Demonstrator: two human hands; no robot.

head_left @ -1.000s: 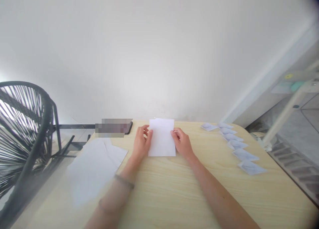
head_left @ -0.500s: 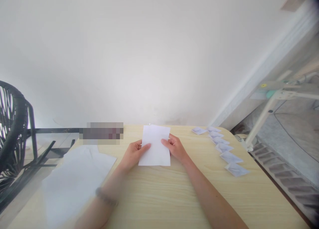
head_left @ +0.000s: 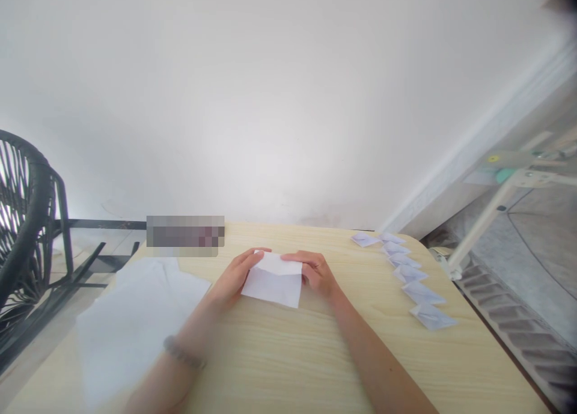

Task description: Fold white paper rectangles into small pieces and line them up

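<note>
A white sheet of paper is held between my two hands above the middle of the table. Its far part is bent over toward me, making a shorter flap across the top. My left hand grips the left edge, with the thumb on the flap's upper left corner. On the other side, my right hand is closed on the right edge, its thumb along the flap and its fingers curled behind. Several folded white paper boats stand in a row along the table's right side.
Loose white sheets lie in a pile at the left of the wooden table. A blurred-out object sits at the far left corner. A dark woven chair stands left, a white metal frame right, and a wall behind.
The paper stood flat and upright between my hands; now its top is bent down toward me. Both hands have shifted up to its upper edge. The view has tilted slightly.
</note>
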